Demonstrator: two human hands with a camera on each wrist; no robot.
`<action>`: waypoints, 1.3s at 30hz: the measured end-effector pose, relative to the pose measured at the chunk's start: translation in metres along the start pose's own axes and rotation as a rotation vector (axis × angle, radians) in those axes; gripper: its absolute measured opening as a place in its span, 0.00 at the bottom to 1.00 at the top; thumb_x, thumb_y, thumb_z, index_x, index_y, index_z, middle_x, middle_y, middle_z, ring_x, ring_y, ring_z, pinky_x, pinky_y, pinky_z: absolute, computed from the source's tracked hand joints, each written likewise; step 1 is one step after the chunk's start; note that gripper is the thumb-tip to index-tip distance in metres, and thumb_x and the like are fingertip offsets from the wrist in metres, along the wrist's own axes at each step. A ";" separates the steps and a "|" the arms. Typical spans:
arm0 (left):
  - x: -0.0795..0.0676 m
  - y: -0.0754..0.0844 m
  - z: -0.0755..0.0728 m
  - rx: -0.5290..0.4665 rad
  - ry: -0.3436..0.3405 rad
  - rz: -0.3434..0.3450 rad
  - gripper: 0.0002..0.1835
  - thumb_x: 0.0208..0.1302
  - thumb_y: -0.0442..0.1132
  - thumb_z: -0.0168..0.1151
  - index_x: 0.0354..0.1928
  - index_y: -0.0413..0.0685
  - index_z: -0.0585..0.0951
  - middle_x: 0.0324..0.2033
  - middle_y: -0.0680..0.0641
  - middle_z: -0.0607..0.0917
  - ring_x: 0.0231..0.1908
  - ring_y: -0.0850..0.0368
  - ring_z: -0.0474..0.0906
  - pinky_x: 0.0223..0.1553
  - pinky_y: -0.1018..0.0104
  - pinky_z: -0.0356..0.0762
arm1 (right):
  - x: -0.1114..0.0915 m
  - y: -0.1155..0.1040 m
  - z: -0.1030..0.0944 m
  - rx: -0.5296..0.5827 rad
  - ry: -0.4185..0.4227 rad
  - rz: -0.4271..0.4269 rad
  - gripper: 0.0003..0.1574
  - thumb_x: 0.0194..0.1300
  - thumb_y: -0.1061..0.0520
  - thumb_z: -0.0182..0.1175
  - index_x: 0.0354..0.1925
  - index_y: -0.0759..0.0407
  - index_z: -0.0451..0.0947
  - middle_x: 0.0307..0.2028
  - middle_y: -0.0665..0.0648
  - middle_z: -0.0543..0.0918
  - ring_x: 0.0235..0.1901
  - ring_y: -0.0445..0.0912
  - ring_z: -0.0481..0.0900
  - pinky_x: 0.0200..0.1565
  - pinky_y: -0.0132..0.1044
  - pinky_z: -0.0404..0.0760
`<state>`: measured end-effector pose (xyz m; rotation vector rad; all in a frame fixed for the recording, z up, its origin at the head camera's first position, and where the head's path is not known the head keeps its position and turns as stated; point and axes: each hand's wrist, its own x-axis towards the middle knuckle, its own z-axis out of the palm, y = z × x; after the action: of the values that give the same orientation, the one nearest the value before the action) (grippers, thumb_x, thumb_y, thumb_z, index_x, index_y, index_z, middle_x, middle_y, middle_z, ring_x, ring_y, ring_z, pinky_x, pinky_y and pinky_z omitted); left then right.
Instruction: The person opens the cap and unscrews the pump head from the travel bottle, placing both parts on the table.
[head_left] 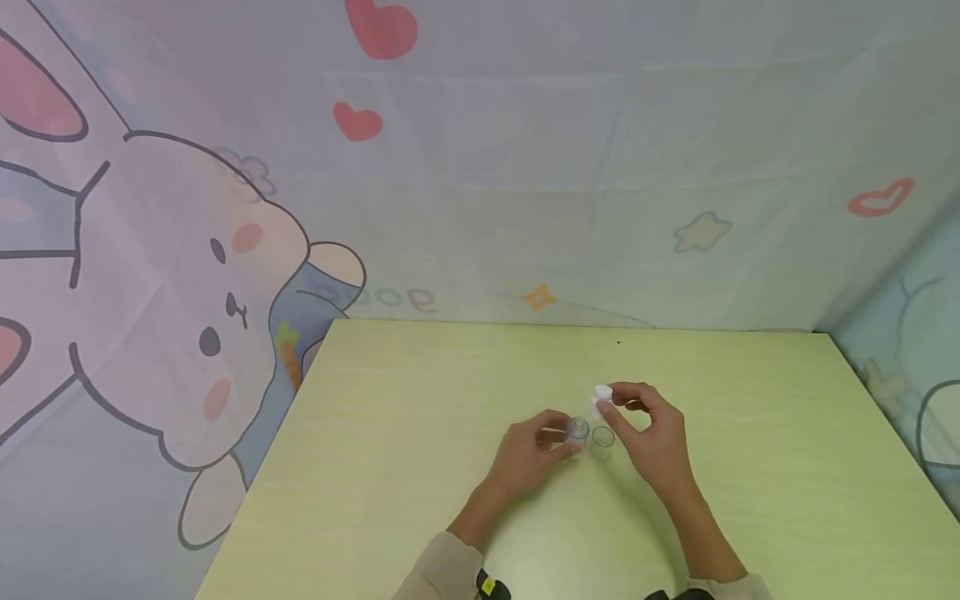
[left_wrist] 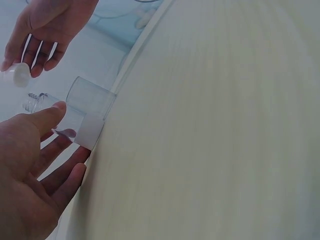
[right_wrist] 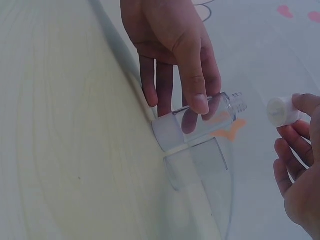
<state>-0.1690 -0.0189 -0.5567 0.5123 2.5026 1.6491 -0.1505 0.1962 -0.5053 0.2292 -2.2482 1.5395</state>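
My left hand (head_left: 528, 454) holds a small clear bottle (right_wrist: 212, 120) upright on the table, thumb on one side and fingers on the other. The bottle has an uncovered threaded neck and a whitish band round its base. Pinched between the thumb and fingers of my right hand (head_left: 660, 437) is a white cap (right_wrist: 284, 111), raised above the table near the bottle's neck and apart from it. A clear open-topped cylinder (left_wrist: 91, 99), like a see-through cover, stands on the table right beside the bottle.
The light yellow-green table (head_left: 420, 392) reaches back to a hanging cloth (head_left: 480, 208) printed with a rabbit, hearts and stars. A small dark speck (head_left: 619, 342) lies near the table's back edge. A dark curved line shows at the far right.
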 end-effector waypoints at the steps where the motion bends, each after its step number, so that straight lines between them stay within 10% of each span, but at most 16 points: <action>1: 0.000 0.000 0.000 0.001 0.000 0.000 0.18 0.69 0.53 0.74 0.58 0.65 0.84 0.54 0.63 0.87 0.53 0.65 0.86 0.56 0.65 0.83 | 0.000 0.000 0.000 0.000 0.001 -0.001 0.15 0.70 0.57 0.73 0.53 0.55 0.86 0.45 0.50 0.87 0.48 0.42 0.81 0.55 0.33 0.77; 39: 0.001 0.003 0.000 0.008 0.000 -0.030 0.17 0.69 0.50 0.74 0.57 0.63 0.85 0.55 0.61 0.87 0.52 0.65 0.86 0.55 0.63 0.83 | 0.003 0.011 -0.013 -0.046 0.019 0.056 0.16 0.72 0.54 0.71 0.54 0.56 0.85 0.46 0.50 0.87 0.47 0.39 0.81 0.53 0.24 0.75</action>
<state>-0.1690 -0.0174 -0.5542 0.4734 2.5056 1.6288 -0.1543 0.2126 -0.5090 0.1389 -2.2903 1.5099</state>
